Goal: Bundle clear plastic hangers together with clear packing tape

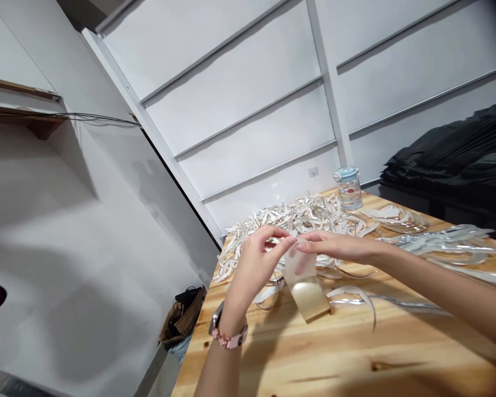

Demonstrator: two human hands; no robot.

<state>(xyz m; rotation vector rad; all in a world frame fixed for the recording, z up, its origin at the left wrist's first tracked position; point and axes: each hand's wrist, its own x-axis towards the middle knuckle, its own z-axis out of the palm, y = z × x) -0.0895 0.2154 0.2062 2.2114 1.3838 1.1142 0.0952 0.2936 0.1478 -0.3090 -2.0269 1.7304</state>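
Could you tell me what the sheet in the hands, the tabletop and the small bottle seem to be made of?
The sheet looks like thin translucent plastic film: fingers show through it, and it shines gold. The tabletop looks like varnished pale wood, with grain and knots. The small bottle seems clear plastic or glass, with a pale blue lid.

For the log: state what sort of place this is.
Probably a craft or packing workroom: a wooden worktable heaped with white strips, bare white slatted wall panels, and both hands holding a translucent sheet.

Lidded jar (pixel 349 188) on wooden table (pixel 355 353); black sheets (pixel 458 151) (perhaps fabric) behind.
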